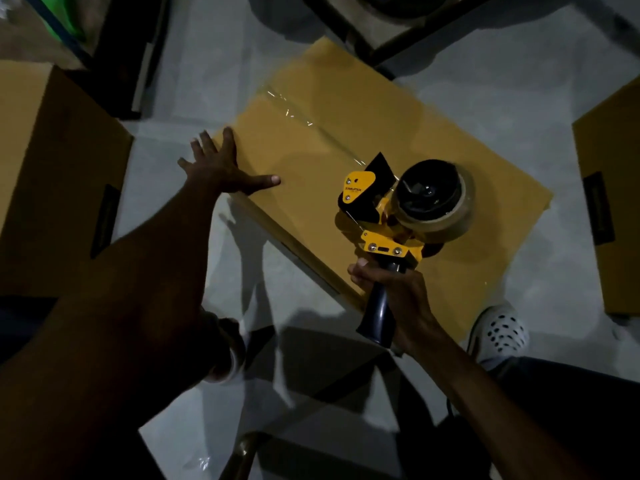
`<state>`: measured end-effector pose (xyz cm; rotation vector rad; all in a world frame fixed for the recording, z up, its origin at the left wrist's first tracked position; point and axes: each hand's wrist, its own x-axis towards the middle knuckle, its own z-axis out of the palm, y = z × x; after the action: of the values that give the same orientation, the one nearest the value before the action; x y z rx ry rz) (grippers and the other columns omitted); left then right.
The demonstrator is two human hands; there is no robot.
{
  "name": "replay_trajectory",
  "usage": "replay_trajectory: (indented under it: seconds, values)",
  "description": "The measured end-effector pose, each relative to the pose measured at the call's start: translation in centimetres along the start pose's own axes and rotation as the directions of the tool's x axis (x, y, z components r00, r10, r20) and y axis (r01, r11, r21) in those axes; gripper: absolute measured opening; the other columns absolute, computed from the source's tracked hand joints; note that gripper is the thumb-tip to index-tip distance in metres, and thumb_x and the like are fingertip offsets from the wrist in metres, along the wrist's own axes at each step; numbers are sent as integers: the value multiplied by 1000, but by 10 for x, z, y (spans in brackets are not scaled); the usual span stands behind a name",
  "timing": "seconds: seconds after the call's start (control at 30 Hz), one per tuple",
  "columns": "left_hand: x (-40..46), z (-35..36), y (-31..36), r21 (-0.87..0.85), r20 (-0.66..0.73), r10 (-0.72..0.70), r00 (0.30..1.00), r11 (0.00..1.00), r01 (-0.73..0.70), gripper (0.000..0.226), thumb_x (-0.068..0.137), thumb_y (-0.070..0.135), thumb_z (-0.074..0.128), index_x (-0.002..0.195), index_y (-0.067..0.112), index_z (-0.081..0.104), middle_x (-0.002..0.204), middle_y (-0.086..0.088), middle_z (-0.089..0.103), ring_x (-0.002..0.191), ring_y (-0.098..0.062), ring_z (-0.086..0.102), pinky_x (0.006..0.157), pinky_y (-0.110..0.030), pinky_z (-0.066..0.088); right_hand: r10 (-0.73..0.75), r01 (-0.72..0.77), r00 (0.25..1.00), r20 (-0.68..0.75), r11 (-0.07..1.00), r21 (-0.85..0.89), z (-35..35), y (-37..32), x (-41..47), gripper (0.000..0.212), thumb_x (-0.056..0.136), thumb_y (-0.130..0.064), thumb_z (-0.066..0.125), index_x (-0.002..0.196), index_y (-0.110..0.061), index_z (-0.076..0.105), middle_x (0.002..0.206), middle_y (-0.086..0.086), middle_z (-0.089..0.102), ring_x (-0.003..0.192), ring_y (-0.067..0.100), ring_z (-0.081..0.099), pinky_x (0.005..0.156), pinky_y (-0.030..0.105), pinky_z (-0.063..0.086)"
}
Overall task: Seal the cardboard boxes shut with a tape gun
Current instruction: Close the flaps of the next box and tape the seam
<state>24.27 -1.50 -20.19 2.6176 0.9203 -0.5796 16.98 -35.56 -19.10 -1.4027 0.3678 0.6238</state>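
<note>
Tape (308, 123) is seen laid as a clear, glinting strip along the centre seam of the closed cardboard box (346, 109), which lies on the pale floor (519, 98). The strip runs from the far edge to the front of the yellow tape gun (388, 209), which is held over the near part of the box top. The dark handle is gripped by the right hand (391, 289), fingers curled round it. The left hand (221, 164) is pressed flat on the box's left corner, fingers spread and straight. Two more boxes are placed apart, one at the left (52, 168), one at the right (609, 188). A white perforated shoe (502, 334) is seen beside the box
</note>
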Motion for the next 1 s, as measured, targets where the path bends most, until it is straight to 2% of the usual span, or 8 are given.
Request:
replay_trajectory:
  seconds: [0.17,0.23,0.4,0.6,0.7,0.87,0.93,1.0]
  values:
    - [5,3,-8,19,-113,51,992,999,-49,138,45,97,57,154,33,0,154,-23,21,140,-46,23,112,-65,20,-21,24,999,-41,998,63,3,-2,2,33,76,7,70,107,13,60,91,18,68,89,35,67,86,40,56]
    - [0,3,-12,44,-129,54,990,998,-49,136,47,97,54,154,31,2,150,-26,26,137,-46,28,112,-63,23,-12,15,997,-79,999,37,4,-3,3,28,76,5,72,103,6,66,93,17,72,90,33,69,85,38,57]
    - [-36,22,-26,46,-197,-24,980,998,33,137,53,98,49,155,18,5,145,-32,30,131,-47,35,108,-56,30,-17,14,990,-138,1000,-27,0,-8,13,21,75,-4,78,93,-14,74,98,9,75,97,31,69,95,54,52]
    - [-97,50,-19,-31,-237,-112,965,994,108,129,65,90,51,154,6,11,135,-32,40,120,-44,45,100,-48,39,-121,100,972,-202,989,-112,-17,-38,30,31,73,-10,80,102,-16,73,97,-4,75,92,21,70,82,36,55]
    - [-144,71,-1,-116,-142,-190,971,978,175,126,71,84,53,154,4,4,138,-30,37,123,-43,43,103,-47,37,-149,121,960,-238,984,-129,-29,-54,40,32,74,-10,80,105,-12,72,94,-7,75,86,14,70,75,31,53]
    - [-227,108,48,-252,27,-234,972,939,233,124,79,74,58,153,-1,-9,144,-26,29,129,-40,40,104,-49,37,-140,114,942,-304,988,-104,-47,-66,47,31,76,-18,80,98,-4,64,87,-1,67,84,23,64,65,30,48]
    - [-256,123,77,-254,80,-207,975,942,220,123,83,67,61,152,-3,-12,145,-25,29,127,-36,43,102,-43,42,-130,105,946,-296,990,-97,-49,-62,42,28,75,-21,80,95,-10,64,96,3,67,95,27,64,72,35,53]
    - [-283,136,102,-215,51,-126,991,967,134,125,78,66,67,150,-12,1,138,-26,44,113,-28,58,88,-32,50,-160,131,944,-288,984,-120,-53,-56,32,23,76,-17,79,93,-17,64,102,3,68,97,25,64,83,38,54]
